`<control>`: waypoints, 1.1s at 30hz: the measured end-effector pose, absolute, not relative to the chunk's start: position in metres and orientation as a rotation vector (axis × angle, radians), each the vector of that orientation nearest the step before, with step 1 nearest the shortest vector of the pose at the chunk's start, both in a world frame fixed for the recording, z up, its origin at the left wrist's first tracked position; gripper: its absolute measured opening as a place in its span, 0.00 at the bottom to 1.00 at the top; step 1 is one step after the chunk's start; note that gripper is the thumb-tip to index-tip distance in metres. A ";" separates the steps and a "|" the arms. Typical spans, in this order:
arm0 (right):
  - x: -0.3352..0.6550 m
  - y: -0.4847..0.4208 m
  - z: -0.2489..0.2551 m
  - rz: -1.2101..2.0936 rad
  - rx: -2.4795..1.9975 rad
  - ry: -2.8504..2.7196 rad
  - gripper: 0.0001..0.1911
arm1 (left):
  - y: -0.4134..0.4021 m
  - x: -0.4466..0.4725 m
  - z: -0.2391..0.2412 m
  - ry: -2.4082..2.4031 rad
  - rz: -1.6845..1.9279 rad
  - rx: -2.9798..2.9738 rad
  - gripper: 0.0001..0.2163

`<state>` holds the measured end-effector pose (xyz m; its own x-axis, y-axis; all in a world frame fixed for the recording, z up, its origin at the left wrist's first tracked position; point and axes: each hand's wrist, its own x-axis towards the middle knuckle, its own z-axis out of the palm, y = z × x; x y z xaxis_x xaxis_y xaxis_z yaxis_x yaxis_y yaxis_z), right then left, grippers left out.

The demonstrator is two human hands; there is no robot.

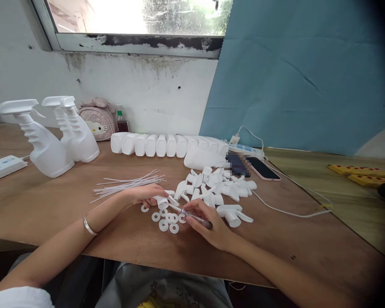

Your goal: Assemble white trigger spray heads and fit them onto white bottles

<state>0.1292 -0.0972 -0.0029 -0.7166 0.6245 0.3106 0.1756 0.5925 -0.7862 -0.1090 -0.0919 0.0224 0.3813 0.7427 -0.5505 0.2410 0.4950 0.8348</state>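
Grips a white spray head (163,202) in left hand (143,193), fingers curled shut; pinches a clear rod (194,216) in right hand (211,229), white rings (163,225) just beneath the fingertips.

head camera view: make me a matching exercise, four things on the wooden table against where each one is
Things:
1. white plastic trigger sprayer head
2. thin clear rod-shaped tool
3. flat white plastic rings
4. thin white plastic tubes

Places:
a. scattered on the brown wooden table, close to the fingertips of the right hand
b. held in the right hand
c. in a loose bundle on the table, beyond the left wrist
d. held in the left hand

Pairs: 1-d, 2-b, 3-a, 4-c
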 end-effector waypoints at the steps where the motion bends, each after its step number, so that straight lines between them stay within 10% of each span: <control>1: 0.129 -0.098 -0.001 1.034 -0.600 -2.275 0.11 | -0.092 -0.109 0.023 1.172 0.403 1.049 0.13; 33: 0.134 -0.100 -0.002 0.825 -0.228 -2.493 0.12 | -0.073 -0.122 0.005 0.924 0.805 0.956 0.15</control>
<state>0.1341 -0.0996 -0.0017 -0.8607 0.3053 0.4073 0.0020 0.8022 -0.5970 -0.1219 -0.0728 0.0048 0.3887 0.8776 -0.2808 -0.1588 0.3640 0.9178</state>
